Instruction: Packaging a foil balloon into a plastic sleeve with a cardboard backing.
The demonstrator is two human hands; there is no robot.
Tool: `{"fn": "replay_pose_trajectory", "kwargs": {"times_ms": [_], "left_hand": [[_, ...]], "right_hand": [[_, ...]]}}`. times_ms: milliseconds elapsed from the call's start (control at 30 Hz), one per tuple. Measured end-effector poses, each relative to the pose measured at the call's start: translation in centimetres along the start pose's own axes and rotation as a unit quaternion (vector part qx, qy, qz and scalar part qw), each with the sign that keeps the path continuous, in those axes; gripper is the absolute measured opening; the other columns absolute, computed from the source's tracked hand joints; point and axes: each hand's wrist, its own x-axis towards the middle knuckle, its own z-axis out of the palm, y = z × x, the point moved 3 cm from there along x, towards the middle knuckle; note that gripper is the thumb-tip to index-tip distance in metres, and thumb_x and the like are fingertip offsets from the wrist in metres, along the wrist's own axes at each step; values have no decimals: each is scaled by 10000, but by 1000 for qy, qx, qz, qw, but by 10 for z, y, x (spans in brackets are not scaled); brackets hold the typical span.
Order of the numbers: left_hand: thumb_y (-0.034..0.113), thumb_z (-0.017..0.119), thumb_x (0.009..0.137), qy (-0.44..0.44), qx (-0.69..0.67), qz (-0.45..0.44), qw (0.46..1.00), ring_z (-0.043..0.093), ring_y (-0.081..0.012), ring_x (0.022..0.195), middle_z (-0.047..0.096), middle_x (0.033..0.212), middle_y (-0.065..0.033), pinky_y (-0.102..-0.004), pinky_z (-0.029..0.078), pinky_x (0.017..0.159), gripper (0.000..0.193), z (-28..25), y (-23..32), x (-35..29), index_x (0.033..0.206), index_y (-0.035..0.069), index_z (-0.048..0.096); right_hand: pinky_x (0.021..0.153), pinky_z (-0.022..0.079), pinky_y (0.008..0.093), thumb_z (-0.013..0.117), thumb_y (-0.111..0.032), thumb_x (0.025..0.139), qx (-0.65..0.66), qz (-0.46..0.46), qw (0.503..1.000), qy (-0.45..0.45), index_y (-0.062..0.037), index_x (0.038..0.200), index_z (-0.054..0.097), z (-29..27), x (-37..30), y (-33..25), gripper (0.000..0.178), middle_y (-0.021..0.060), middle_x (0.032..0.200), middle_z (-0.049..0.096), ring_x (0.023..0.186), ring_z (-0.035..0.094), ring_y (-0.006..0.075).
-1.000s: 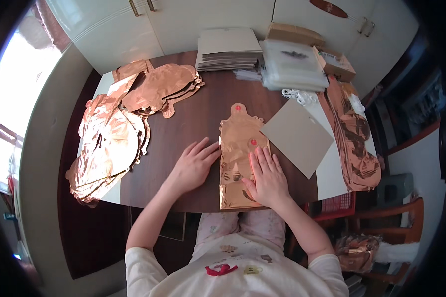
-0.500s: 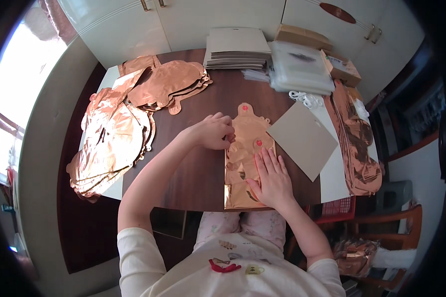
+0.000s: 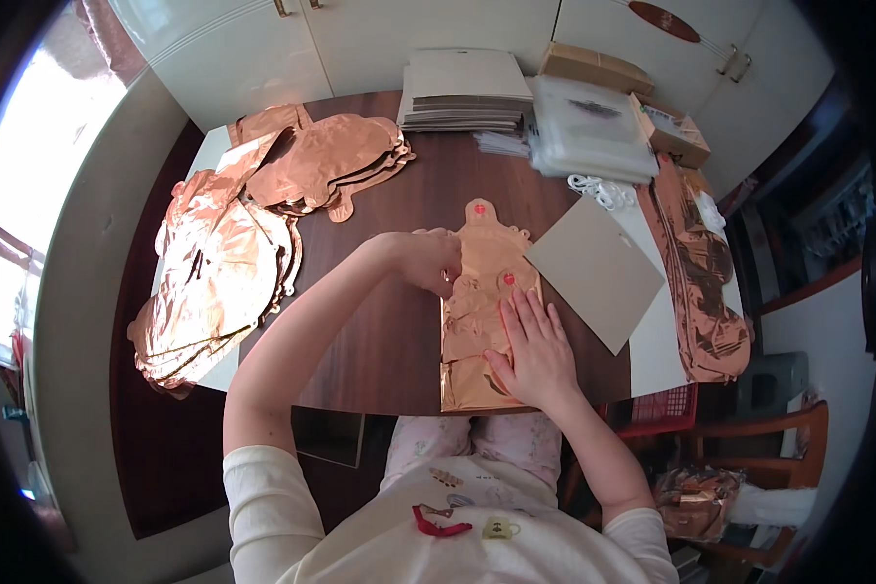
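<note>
A folded rose-gold foil balloon [image 3: 487,248] lies lengthwise before me on the dark wooden table, with two red round marks on it. My left hand [image 3: 426,261] is closed at its left edge, fingers curled and partly hidden, seeming to pinch the foil. Flat on the lower right part rests my right hand [image 3: 538,352], fingers stretched out and holding nothing. A grey cardboard sheet [image 3: 599,275] lies tilted just right of the balloon.
Flat foil balloons [image 3: 214,253] are piled at the left. At the back stand stacked grey boards [image 3: 467,88], clear plastic bags [image 3: 594,131] and a cardboard box [image 3: 672,131]. White cord [image 3: 602,192] and more folded foil [image 3: 701,282] lie right.
My left hand has turned at the wrist and its elbow has swung outward a little, while it stays at the foil's left edge. My right hand keeps its place.
</note>
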Motion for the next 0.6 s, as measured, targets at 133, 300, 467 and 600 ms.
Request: {"fn": "replay_pose_trajectory", "kwargs": {"times_ms": [133,300,467,600], "left_hand": [[335,684,713,11,15,-2,1000,456,-297,1105,534,1091,-96,-402,397,917,295,2,0,-1,893,102,699],[330,702,699,9,32,-6,999,436,-299,1135,525,1095,-86,-418,382,941,300,2,1,-1,904,111,685],[331,721,717,133,28,-23,990,461,-287,1105,519,1092,-76,-414,384,940,360,6,12,-25,997,120,639],[310,691,781,221,141,-96,960,481,-248,1112,531,1132,-40,-404,380,939,368,18,42,-63,1102,150,610]], "right_hand": [[1122,221,480,534,-431,879,-2,-1,1000,-1,-6,1382,388,-1,0,-1,674,180,1468,324,1382,276,308],[1122,219,481,537,-437,876,-1,1,1000,0,-8,1382,389,-1,-1,-1,681,179,1468,324,1382,276,306],[1122,219,482,542,-436,874,4,-2,1000,-2,-10,1382,389,-1,0,-2,681,179,1465,329,1381,278,306],[1122,219,483,552,-428,872,8,9,1000,-8,-7,1381,385,-2,0,1,681,180,1467,328,1384,275,308]]}}
